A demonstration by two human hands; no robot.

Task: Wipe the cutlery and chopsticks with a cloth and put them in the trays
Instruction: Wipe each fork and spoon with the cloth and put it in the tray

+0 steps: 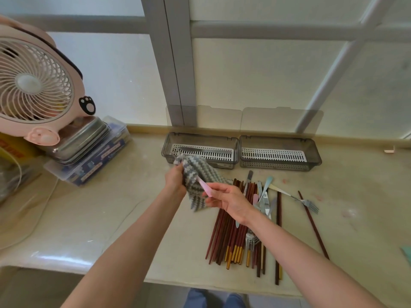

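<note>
While the left hand gripped a bunched grey-and-white cloth, the right hand pinched a pink-handled utensil by its handle, its other end wrapped in that cloth. Just beyond both hands stood two smoky plastic trays with lids raised. The left tray held one long metal piece on its white slotted insert, and the right tray showed its own white insert. Under and right of the right hand, chopsticks and cutlery lay on the worktop. Far left of the left hand, a clear box bore print too blurred to read.
</note>
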